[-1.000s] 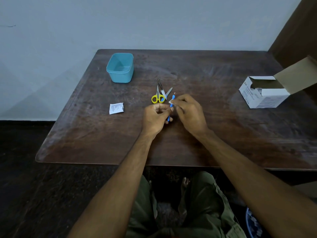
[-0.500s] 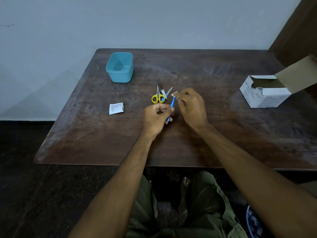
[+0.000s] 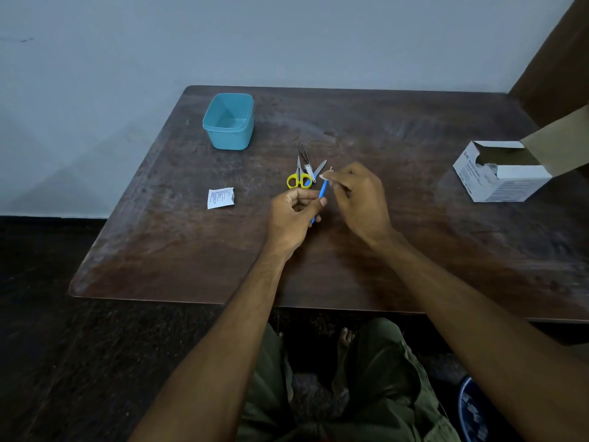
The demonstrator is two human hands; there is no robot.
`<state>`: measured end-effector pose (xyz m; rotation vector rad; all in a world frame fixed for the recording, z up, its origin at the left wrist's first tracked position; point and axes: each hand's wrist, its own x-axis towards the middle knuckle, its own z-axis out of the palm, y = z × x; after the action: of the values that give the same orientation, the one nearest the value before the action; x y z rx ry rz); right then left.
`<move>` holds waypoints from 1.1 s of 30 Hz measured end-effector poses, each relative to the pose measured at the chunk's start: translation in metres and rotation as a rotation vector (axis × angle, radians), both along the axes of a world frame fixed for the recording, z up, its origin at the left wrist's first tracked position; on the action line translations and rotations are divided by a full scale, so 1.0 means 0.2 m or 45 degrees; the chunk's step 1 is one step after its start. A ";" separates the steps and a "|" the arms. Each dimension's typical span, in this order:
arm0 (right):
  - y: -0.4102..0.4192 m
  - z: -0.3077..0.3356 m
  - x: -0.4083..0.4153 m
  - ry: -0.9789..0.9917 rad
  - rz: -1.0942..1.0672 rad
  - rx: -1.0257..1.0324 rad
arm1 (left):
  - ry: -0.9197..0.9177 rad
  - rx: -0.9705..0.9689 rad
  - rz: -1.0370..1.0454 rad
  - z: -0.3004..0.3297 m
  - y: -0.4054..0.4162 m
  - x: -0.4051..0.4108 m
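Note:
My left hand [image 3: 294,215] grips a thin blue stick-like tool [image 3: 322,194] by its lower part, tip pointing up and away. At the tool's upper end my right hand [image 3: 358,199] pinches a small white wad [image 3: 322,177] between thumb and forefinger. Both hands hover just above the dark wooden table [image 3: 414,250]. What the tool's tip looks like is hidden by the wad and my fingers.
Yellow-handled scissors [image 3: 299,178], a nail clipper [image 3: 309,170] and other small metal tools lie just beyond my hands. A torn white sachet [image 3: 221,197] lies to the left, a teal plastic tub [image 3: 229,121] far left, an open white carton [image 3: 500,170] at right.
My right hand has slid the white wad up along the blue tool toward its tip and lifted slightly away. The left hand has kept its grip in place.

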<state>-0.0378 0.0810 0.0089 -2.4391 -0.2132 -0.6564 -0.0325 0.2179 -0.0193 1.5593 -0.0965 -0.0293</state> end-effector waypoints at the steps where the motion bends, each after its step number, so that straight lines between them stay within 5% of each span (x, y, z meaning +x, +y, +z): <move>1: 0.01 -0.02 -0.03 -0.005 0.029 -0.014 | -0.005 -0.008 0.001 0.00 0.00 0.00; 9: 0.00 0.00 -0.02 -0.019 -0.052 0.160 | -0.002 -0.028 -0.011 -0.01 -0.01 0.01; 15: 0.01 0.01 -0.10 -0.017 0.109 -0.203 | 0.046 -0.184 -0.018 -0.02 0.03 0.02; 26: 0.03 0.04 -0.10 0.020 0.106 -0.402 | -0.001 -0.157 0.048 -0.02 0.01 0.02; 33: -0.03 0.09 -0.01 0.078 -0.078 -0.314 | -0.033 -0.118 0.108 -0.03 -0.01 0.01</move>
<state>-0.0389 0.0756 0.0262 -2.7076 -0.2054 -0.6116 -0.0307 0.2168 -0.0252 1.4704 -0.0512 0.0610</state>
